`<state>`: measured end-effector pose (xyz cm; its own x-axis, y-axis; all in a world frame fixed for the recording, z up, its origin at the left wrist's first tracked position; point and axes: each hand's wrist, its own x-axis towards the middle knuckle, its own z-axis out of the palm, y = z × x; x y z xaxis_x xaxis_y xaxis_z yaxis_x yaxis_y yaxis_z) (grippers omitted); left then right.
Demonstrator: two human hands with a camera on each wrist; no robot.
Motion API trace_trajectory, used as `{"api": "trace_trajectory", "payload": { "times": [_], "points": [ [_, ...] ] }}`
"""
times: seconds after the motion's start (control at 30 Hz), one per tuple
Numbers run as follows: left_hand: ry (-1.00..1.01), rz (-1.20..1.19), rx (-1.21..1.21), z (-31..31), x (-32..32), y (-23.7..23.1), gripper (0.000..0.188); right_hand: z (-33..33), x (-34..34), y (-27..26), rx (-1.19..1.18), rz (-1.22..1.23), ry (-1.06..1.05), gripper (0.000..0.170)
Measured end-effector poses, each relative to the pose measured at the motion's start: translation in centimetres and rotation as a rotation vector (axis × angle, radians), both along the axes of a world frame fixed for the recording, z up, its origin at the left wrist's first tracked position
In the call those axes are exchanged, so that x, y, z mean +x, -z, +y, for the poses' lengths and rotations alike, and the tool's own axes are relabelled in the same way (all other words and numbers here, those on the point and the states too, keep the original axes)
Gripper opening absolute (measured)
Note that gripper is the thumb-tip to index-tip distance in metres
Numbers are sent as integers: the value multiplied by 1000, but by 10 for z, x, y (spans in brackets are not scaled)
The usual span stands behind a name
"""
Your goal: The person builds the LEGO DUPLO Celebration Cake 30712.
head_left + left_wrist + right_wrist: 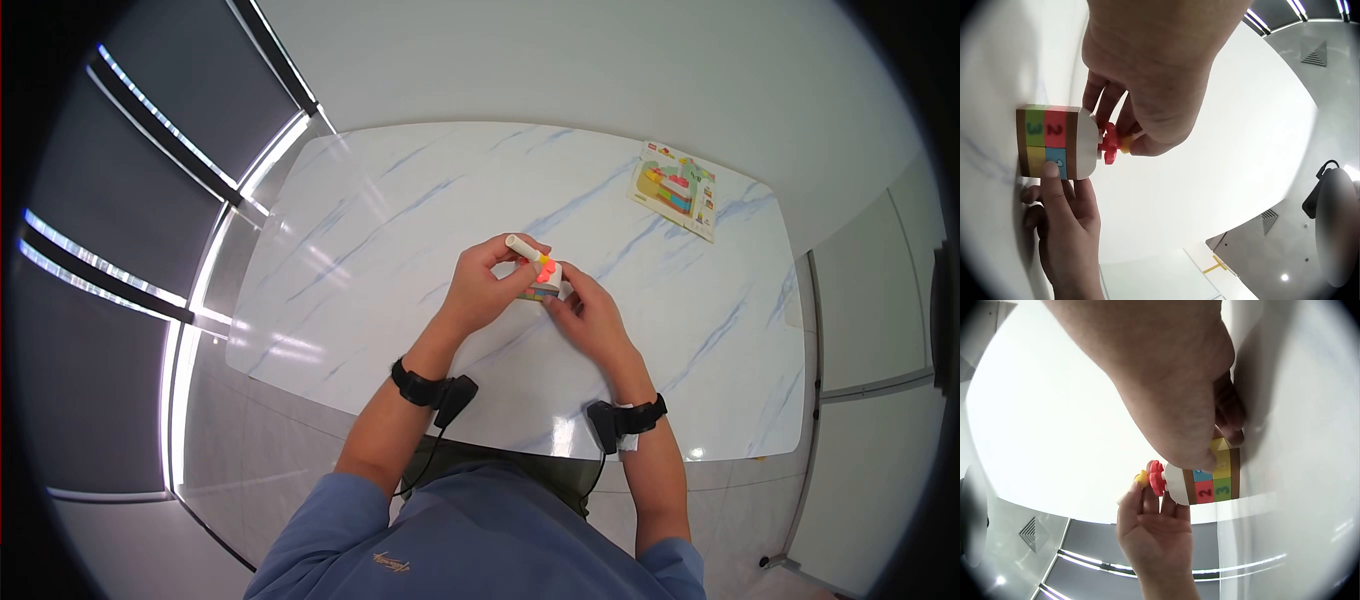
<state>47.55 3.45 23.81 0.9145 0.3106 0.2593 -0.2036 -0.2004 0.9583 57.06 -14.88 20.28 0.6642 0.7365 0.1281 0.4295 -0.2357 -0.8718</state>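
A toy cake (pixel 1047 140) with numbered tiles stands upright at a marble-patterned table (pixel 380 240), its base on or just above the surface, topped by a red flower-shaped piece (pixel 1110 142), a yellow piece (pixel 1125 144) and a white stick (pixel 521 247). At the cake's top, a left hand (pixel 483 287) pinches the yellow piece; at its side, the right hand (pixel 595 320) grips the body, thumb over a blue tile (pixel 1060 154). Beyond the cake, to its right, lies a flat illustrated item (pixel 675 190); on its near side, a blue shirt (pixel 500 540).
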Motion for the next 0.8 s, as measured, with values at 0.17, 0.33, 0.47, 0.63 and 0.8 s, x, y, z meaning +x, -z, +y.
{"api": "trace_trajectory", "payload": {
  "times": [0.17,0.33,0.47,0.63,0.8],
  "points": [
    [-3,-19,-27,-1,0,0,21,0,1,2,0,-20,-2,50],
    [-16,-49,-46,-3,2,0,19,0,1,2,-9,-18,-1,50],
    [-26,-45,-36,-4,2,0,19,0,1,0,-33,-9,1,50],
    [-29,-57,-47,-5,1,2,20,0,0,-2,-30,1,0,50],
    [-32,-72,-45,-6,1,4,20,0,1,1,-18,-3,7,50]
  ]
}}
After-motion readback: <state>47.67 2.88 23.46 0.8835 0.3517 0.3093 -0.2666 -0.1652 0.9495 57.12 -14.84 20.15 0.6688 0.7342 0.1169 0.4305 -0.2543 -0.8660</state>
